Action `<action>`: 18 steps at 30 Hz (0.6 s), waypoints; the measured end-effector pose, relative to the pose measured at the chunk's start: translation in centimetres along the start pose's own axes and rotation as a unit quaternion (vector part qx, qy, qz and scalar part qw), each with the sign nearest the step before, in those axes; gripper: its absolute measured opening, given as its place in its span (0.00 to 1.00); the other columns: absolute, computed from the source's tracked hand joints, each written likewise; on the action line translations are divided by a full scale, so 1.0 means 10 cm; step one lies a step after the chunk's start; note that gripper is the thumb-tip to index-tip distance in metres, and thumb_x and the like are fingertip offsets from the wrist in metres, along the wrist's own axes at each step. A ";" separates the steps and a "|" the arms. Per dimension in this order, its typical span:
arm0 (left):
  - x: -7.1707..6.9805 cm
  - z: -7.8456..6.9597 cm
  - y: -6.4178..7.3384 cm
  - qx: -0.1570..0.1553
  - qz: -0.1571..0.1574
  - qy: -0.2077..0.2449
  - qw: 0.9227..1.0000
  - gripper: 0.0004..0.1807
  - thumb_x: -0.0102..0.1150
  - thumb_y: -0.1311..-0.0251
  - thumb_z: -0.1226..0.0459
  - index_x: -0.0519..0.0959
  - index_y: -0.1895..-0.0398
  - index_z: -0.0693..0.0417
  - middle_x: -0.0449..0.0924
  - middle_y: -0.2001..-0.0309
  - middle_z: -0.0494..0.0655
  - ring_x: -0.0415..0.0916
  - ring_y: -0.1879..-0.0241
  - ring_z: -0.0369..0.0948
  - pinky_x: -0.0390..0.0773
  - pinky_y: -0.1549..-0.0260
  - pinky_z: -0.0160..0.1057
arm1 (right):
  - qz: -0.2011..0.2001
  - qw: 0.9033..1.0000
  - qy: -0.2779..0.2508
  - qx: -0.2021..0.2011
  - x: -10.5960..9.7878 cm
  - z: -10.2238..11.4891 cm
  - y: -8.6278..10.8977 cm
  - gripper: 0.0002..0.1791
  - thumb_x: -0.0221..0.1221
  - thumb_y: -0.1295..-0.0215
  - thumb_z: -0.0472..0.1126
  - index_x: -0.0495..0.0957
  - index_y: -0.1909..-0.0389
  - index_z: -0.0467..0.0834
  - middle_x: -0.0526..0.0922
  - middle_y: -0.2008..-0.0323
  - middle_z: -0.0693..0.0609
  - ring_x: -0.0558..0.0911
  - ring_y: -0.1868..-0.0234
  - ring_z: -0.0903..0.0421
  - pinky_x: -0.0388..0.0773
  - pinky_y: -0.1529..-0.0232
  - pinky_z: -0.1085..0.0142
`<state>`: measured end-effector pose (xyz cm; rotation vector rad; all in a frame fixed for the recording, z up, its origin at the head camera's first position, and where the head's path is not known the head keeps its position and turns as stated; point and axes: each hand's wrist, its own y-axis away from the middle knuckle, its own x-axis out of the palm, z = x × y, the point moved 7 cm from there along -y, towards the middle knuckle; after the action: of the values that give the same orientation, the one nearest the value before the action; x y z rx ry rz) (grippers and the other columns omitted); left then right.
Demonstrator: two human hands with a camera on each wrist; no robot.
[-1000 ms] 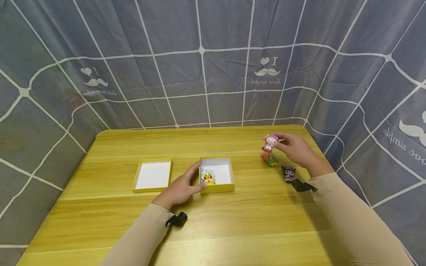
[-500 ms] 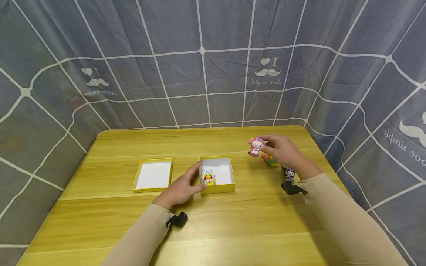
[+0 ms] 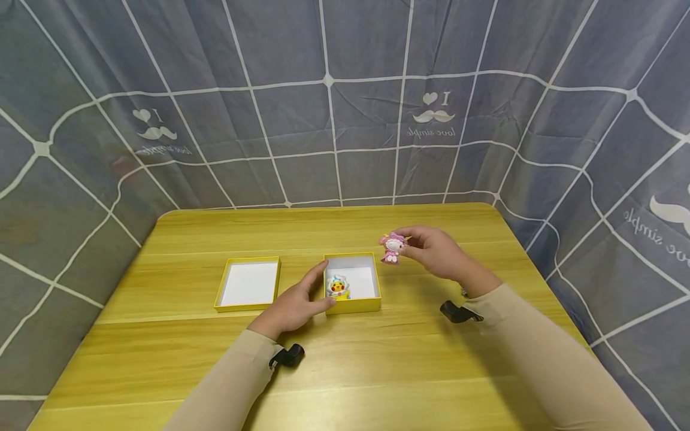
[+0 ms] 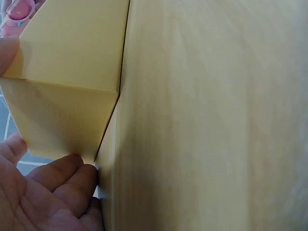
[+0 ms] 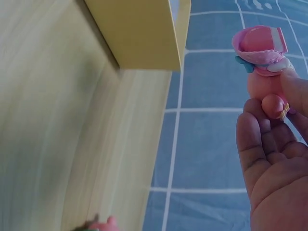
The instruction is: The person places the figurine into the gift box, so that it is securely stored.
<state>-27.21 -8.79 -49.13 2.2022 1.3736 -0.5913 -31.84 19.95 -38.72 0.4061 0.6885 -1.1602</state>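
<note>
My right hand (image 3: 433, 252) pinches a small pink figurine (image 3: 393, 247) with a white face, upright in the air just right of an open yellow box (image 3: 353, 305). In the right wrist view, the thumb and fingertips hold this figurine (image 5: 267, 79) by its pink body. My left hand (image 3: 293, 306) grips the box at its left side, the thumb at the near wall and the index finger at the far left corner. Inside the white-lined box, a yellow figurine (image 3: 338, 287) in a white hood sits by the left wall.
The shallow yellow lid (image 3: 249, 284), white side up, lies left of the box on the wooden table (image 3: 350, 371). A pink piece (image 5: 108, 224) shows at the right wrist view's lower edge. A grey-blue gridded curtain (image 3: 366, 131) stands behind the table.
My right hand has carried the pink figurine left and nearer, towards the box. The right arm now hides the green and purple figurines almost wholly. The left hand and box have stayed put.
</note>
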 end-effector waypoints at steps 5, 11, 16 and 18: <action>0.00 -0.01 0.01 0.000 -0.001 -0.004 1.000 0.51 0.65 0.33 0.39 0.45 0.14 0.21 0.53 0.16 0.49 0.54 0.17 0.52 0.58 0.21 0.61 | 0.011 1.000 -0.010 -0.015 0.11 0.05 -0.02 0.21 0.64 0.26 0.35 0.81 0.35 0.39 0.88 0.46 0.41 0.87 0.52 0.50 0.82 0.58 0.65; 0.00 -0.01 0.01 0.000 -0.002 -0.002 1.000 0.51 0.65 0.33 0.40 0.46 0.14 0.24 0.53 0.15 0.49 0.54 0.17 0.52 0.57 0.20 0.60 | 0.025 0.999 -0.019 -0.029 0.25 0.12 -0.04 0.19 0.63 0.26 0.34 0.81 0.36 0.39 0.88 0.45 0.41 0.87 0.52 0.51 0.83 0.56 0.65; 0.00 0.00 0.00 0.001 -0.004 0.001 1.000 0.51 0.66 0.34 0.39 0.47 0.14 0.25 0.53 0.15 0.48 0.54 0.17 0.51 0.57 0.20 0.59 | 0.036 0.999 -0.018 -0.029 0.34 0.13 -0.05 0.20 0.63 0.25 0.35 0.81 0.35 0.41 0.87 0.44 0.43 0.86 0.49 0.51 0.84 0.52 0.61; 0.00 -0.01 0.00 0.002 -0.004 0.000 1.000 0.51 0.66 0.34 0.39 0.47 0.14 0.25 0.53 0.15 0.48 0.54 0.17 0.51 0.56 0.20 0.59 | 0.039 0.999 -0.010 -0.025 0.38 0.14 -0.06 0.20 0.63 0.25 0.36 0.81 0.35 0.42 0.87 0.44 0.44 0.85 0.49 0.51 0.84 0.50 0.59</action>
<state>-27.21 -8.72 -49.11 2.2008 1.3839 -0.5972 -31.11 16.28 -40.25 0.3766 0.6776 -1.0694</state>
